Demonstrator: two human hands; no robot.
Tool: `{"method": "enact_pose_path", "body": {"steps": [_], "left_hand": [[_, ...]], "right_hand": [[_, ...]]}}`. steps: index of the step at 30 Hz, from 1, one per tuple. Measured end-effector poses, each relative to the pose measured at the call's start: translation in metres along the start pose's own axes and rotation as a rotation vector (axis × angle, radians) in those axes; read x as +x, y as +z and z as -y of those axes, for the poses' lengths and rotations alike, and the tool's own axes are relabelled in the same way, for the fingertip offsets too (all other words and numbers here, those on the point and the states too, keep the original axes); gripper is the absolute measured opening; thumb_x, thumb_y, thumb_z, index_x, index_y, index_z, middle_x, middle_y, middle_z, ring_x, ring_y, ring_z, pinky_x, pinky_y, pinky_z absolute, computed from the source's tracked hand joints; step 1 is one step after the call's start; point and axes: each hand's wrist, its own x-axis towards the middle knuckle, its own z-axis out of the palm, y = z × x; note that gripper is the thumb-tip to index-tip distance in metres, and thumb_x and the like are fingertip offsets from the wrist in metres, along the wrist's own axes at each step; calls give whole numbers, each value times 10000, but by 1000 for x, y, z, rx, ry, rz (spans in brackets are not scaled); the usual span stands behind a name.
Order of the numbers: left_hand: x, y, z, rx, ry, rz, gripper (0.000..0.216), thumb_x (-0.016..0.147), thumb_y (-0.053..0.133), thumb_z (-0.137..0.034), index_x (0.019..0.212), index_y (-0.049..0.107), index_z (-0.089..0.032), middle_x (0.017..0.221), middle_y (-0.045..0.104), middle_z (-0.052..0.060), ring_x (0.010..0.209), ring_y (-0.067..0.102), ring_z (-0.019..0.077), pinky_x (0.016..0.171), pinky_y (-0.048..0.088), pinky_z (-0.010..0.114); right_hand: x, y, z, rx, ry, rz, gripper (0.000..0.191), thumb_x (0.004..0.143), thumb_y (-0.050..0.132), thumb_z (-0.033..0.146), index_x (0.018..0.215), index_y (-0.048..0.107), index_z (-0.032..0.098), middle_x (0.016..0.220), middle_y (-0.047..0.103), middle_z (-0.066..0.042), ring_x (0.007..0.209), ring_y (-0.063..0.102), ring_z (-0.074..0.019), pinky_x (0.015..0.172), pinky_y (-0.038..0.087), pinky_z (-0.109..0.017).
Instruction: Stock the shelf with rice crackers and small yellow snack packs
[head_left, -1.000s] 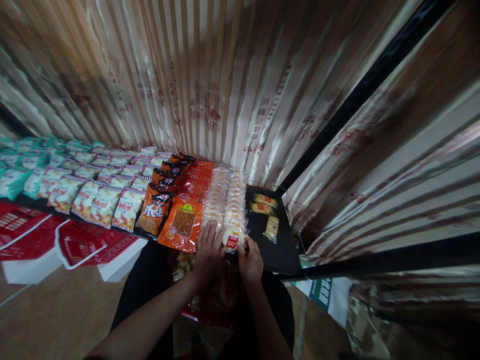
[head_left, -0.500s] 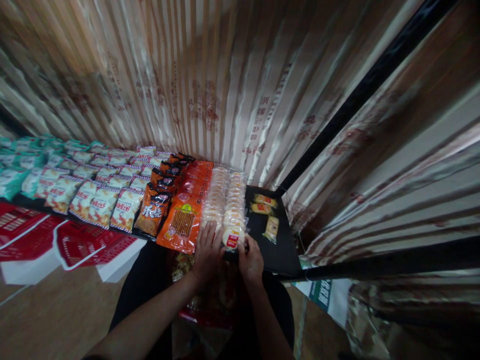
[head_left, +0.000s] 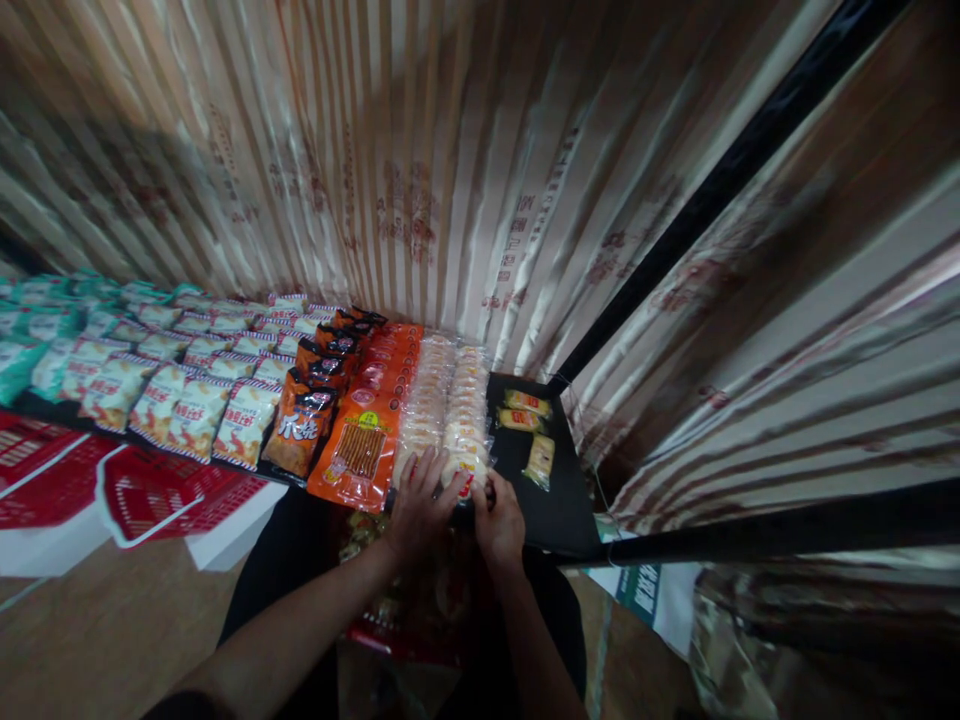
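Note:
My left hand (head_left: 424,508) lies with fingers spread over the front of a pale row of wrapped round crackers (head_left: 427,400). Its thumb side reaches across to the front round cracker packet (head_left: 466,466) of the neighbouring row, which has a red label. Curled at that packet's right edge, my right hand (head_left: 500,522) grips it between thumb and fingers. Left of these rows lie orange stick-snack packs (head_left: 358,450), overlapping one another. Three small yellow wrapped cakes (head_left: 539,460) rest apart on the black shelf (head_left: 555,515) to the right.
Orange-and-black snack bags (head_left: 301,425) and white snack bags (head_left: 244,422) fill the shelf leftward, with green bags (head_left: 19,365) at the far end. Red baskets (head_left: 154,490) stand below. A black post (head_left: 645,290) rises before the pleated curtain (head_left: 465,180). A basket of packets (head_left: 405,640) sits between my legs.
My left hand's fingers have spread, and its thumb side has shifted right onto the front round packet. My right hand stays at that packet's edge. The view has shifted slightly.

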Motion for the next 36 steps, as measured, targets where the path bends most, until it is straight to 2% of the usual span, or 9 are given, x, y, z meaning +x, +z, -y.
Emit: {"method": "enact_pose_path", "body": {"steps": [7,11,14,17,20,24,30,36], "left_hand": [[7,2,0,16,37,0,405,859,539,-297,1262,520,-265,1407,427,101,1357,297,288,1067,314,480],[7,2,0,14,26,8,429,854,549,-314,1279,503,-276,1421,402,110,1353,306,287,1073,307,482],[6,3,-1,4,28,0,437,852,546,-300,1285,491,-270,1425,388,115,1354,305,283,1080,302,479],[4,5,-1,-10,30,-29,444,844,553,-278,1282,481,-259,1424,382,116,1360,293,283,1089,290,485],[3,7,0,-17,36,-56,455,835,565,-250,1280,470,-255,1415,392,112,1364,289,277,1095,281,483],[3,8,1,-19,45,-66,457,834,558,-233,1282,466,-239,1400,409,128,1362,294,282,1088,284,485],[5,9,-1,-25,15,-91,434,837,556,-245,1263,473,-252,1396,423,105,1356,311,261,1093,289,474],[6,7,-1,6,35,-63,427,836,559,-247,1257,485,-238,1380,433,122,1360,302,280,1091,286,483]], "right_hand": [[4,-7,-1,145,16,1,449,771,487,490,1068,604,175,954,624,-101,793,612,-214,712,518,-356],[8,-12,-1,250,45,-19,504,757,535,513,1105,582,151,1021,592,-123,828,616,-205,741,536,-355],[14,-10,2,309,30,-42,537,797,473,531,1162,551,146,1128,575,-148,974,597,-219,860,503,-371],[25,-4,6,318,39,-25,566,840,362,531,1227,513,148,1264,537,-152,1137,529,-232,996,407,-404],[35,5,10,338,76,9,606,860,270,524,1276,479,135,1337,499,-144,1237,453,-232,1069,316,-411],[41,15,13,339,136,70,656,869,216,531,1352,403,128,1358,485,-155,1251,444,-251,1057,312,-432],[41,17,13,279,107,58,608,868,281,503,1340,426,149,1333,514,-142,1227,467,-250,1035,330,-421],[49,14,14,358,144,42,675,843,280,548,1360,400,132,1410,433,-147,1288,407,-248,1062,300,-407]]}}
